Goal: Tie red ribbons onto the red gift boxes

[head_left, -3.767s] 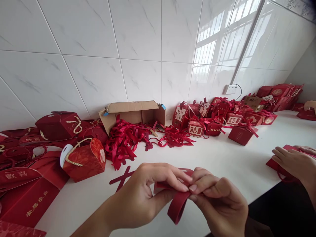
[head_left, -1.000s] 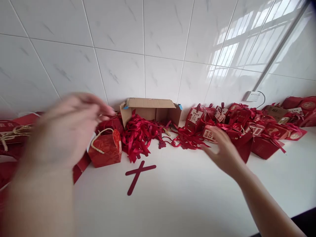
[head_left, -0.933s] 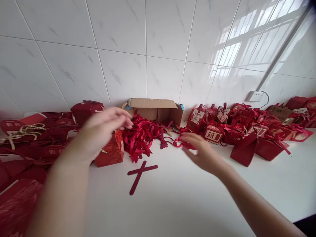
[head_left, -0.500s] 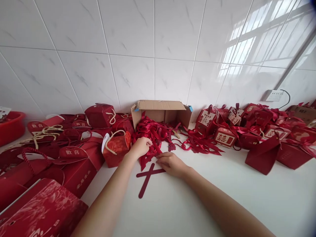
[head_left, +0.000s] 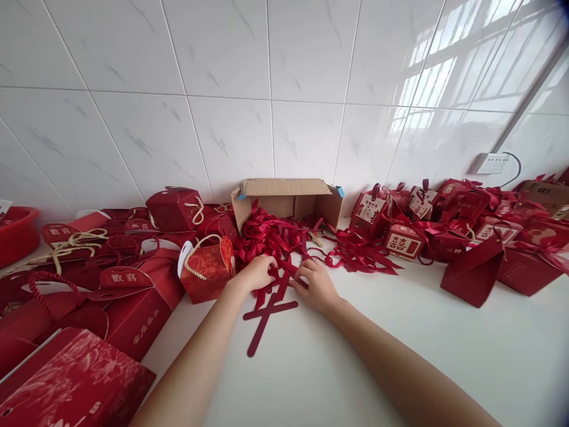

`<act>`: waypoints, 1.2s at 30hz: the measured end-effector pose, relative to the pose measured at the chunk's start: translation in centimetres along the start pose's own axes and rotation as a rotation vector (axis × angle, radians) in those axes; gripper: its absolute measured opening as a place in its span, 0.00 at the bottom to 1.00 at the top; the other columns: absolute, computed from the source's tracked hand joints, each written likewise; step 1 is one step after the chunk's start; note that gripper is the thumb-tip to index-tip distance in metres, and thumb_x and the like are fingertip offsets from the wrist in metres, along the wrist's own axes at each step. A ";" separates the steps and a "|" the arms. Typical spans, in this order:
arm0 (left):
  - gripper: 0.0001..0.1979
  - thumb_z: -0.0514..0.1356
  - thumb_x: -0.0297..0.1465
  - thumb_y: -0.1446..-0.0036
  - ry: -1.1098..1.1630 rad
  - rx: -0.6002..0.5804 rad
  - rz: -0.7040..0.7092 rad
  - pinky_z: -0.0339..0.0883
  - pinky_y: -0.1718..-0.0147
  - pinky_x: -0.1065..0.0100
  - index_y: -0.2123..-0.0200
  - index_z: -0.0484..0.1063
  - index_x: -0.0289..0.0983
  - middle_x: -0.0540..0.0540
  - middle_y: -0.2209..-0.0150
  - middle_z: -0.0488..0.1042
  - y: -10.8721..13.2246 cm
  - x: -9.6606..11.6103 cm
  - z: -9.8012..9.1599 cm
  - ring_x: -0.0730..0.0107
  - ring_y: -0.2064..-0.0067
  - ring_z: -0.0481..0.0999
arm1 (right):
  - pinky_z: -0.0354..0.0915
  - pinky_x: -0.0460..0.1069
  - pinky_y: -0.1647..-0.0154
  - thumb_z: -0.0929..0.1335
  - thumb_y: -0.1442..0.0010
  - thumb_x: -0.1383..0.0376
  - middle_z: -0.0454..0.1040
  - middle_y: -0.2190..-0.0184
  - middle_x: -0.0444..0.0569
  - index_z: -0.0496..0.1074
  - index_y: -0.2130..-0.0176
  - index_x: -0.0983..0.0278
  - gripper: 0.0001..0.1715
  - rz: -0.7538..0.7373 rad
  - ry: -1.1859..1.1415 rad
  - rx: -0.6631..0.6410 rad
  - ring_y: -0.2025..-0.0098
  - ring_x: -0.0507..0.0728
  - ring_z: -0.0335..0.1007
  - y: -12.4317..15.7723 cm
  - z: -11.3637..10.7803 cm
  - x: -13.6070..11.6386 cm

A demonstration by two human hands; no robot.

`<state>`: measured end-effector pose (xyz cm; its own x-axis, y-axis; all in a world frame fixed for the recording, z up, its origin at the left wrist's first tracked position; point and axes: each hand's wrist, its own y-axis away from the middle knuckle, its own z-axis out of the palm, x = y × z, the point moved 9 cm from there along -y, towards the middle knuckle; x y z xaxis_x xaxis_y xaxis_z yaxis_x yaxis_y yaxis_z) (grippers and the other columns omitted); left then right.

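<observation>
From here I see the right hand [head_left: 316,286] now clear of the crossed strips [head_left: 269,309], baring one tip. It and the left hand [head_left: 256,274], fingers half-curled, meet the ribbon pile [head_left: 271,232] at the cardboard box [head_left: 287,187]'s mouth; any grip I cannot tell.

My left forearm [head_left: 193,356] and right forearm [head_left: 391,356], both bare, extend forward and converge. My left hand [head_left: 256,273] is turned inward, fingers curled; my right hand [head_left: 316,284] faces it, fingers bent, the two near but not touching.
</observation>
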<state>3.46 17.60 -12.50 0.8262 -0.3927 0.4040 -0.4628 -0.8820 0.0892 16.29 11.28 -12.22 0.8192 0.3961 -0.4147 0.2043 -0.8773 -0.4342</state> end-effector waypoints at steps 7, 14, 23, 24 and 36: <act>0.13 0.57 0.36 0.38 -0.038 -0.055 0.034 0.71 0.57 0.58 0.54 0.70 0.35 0.43 0.54 0.73 0.1 0.9 0.3 0.65 0.56 0.75 | 0.63 0.48 0.58 0.64 0.38 0.65 0.75 0.62 0.48 0.72 0.63 0.61 0.07 -0.075 -0.035 -0.118 0.60 0.54 0.70 0.4 1.1 -2.0; 0.16 0.56 0.41 0.39 -0.082 0.024 -0.060 0.69 0.64 0.63 0.65 0.72 0.34 0.46 0.66 0.75 0.4 0.7 -0.7 0.69 0.66 0.74 | 0.62 0.52 0.59 0.64 0.41 0.68 0.74 0.63 0.52 0.72 0.62 0.64 0.08 0.096 0.021 -0.079 0.59 0.59 0.68 0.3 0.8 0.0; 0.14 0.61 0.41 0.44 -0.082 0.000 -0.048 0.69 0.64 0.63 0.66 0.72 0.34 0.46 0.64 0.74 0.3 1.3 0.1 0.66 0.63 0.74 | 0.60 0.53 0.51 0.63 0.46 0.71 0.73 0.56 0.52 0.73 0.55 0.63 0.19 0.117 0.040 -0.102 0.53 0.60 0.65 0.0 1.0 -0.3; 0.13 0.60 0.39 0.42 -0.073 -0.016 -0.047 0.70 0.63 0.62 0.63 0.72 0.33 0.46 0.62 0.74 0.1 0.9 0.2 0.67 0.62 0.74 | 0.60 0.53 0.51 0.62 0.44 0.71 0.73 0.56 0.52 0.73 0.54 0.63 0.19 0.118 0.039 -0.105 0.53 0.60 0.65 -0.3 1.1 -0.3; 0.14 0.57 0.35 0.39 0.025 0.024 -0.043 0.72 0.58 0.58 0.52 0.69 0.34 0.43 0.54 0.73 -0.7 -1.0 -0.3 0.65 0.57 0.75 | 0.64 0.50 0.62 0.65 0.39 0.64 0.74 0.60 0.50 0.77 0.59 0.58 0.11 0.076 -0.032 -0.136 0.55 0.60 0.69 -2.6 3.4 -1.7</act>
<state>2.83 18.70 -12.67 0.8370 -0.3477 0.4225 -0.4187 -0.9041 0.0852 12.58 13.79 -13.16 0.8181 0.3335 -0.4685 0.2150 -0.9330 -0.2888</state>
